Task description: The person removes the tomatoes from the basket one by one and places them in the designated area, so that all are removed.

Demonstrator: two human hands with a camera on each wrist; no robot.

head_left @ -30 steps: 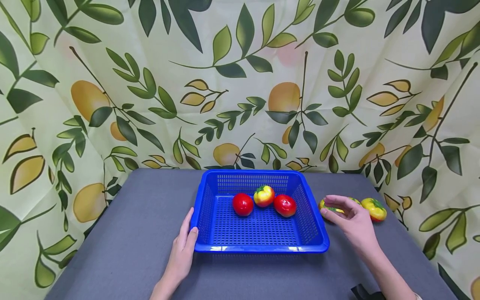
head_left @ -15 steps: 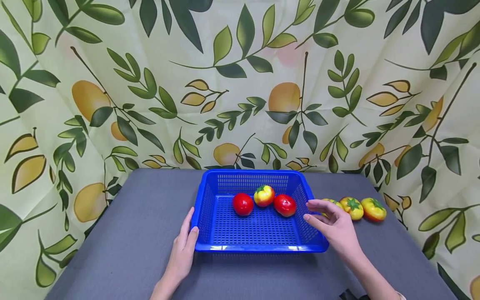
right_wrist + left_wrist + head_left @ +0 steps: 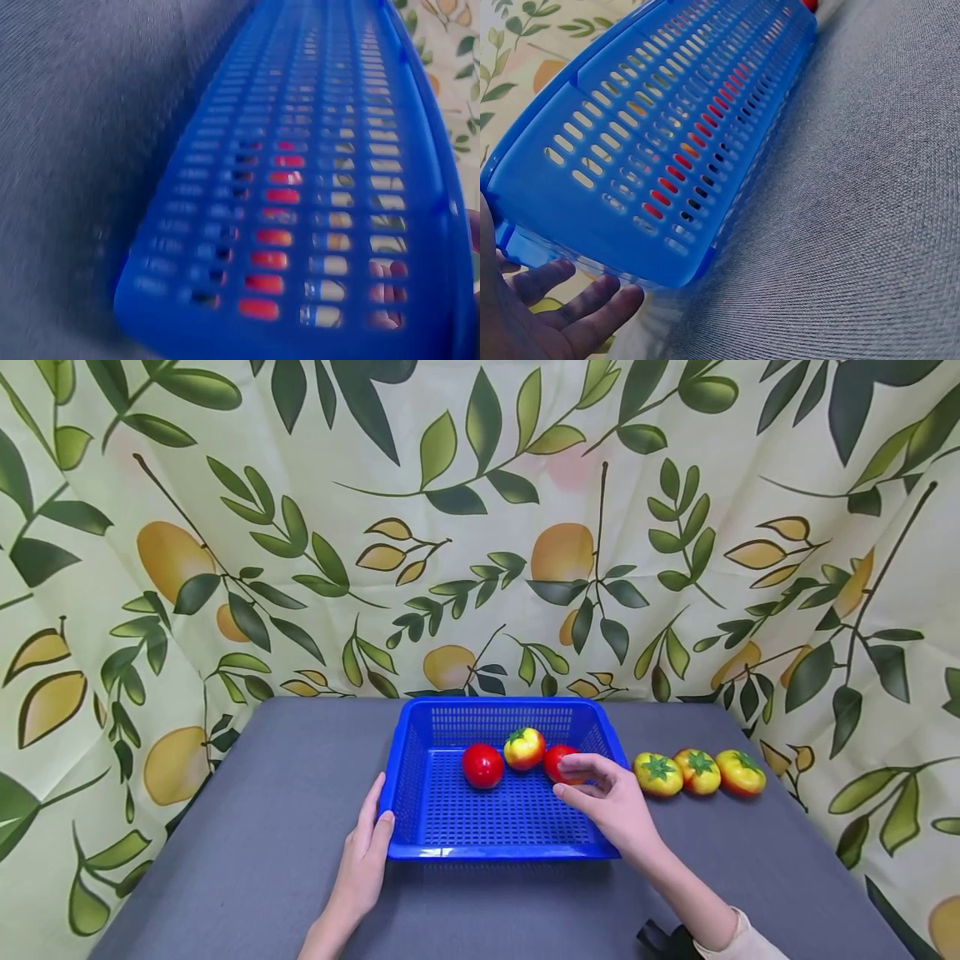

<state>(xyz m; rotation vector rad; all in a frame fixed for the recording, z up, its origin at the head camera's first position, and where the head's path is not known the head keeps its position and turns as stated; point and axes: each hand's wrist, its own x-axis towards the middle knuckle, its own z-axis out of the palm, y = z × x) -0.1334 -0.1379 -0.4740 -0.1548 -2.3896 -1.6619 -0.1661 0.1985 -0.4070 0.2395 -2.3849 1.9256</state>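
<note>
A blue slotted plastic basket (image 3: 510, 852) stands on the grey table, holding a red tomato (image 3: 483, 767), a yellow-and-red tomato (image 3: 523, 750) with a green top, and another red tomato (image 3: 557, 762). My left hand (image 3: 362, 856) holds the basket's left rim, its thumb over the edge and its fingers along the outer wall, as the left wrist view also shows. Over the basket's right side hovers my right hand (image 3: 611, 806), fingers loosely bent and thumb apart, beside the right red tomato and partly covering it. Nothing shows between the right fingers.
Right of the basket, a row of yellow-and-red tomatoes lies on the table (image 3: 480, 918): one near the rim (image 3: 658, 775), a middle one (image 3: 698, 772) and an outer one (image 3: 741, 774). A black strap-like item (image 3: 663, 939) is by the right forearm. Leaf-patterned cloth (image 3: 480, 527) hangs behind.
My right hand has moved left, from over the tomatoes outside to inside the basket's right edge, uncovering the outside row. The left hand stays on the rim.
</note>
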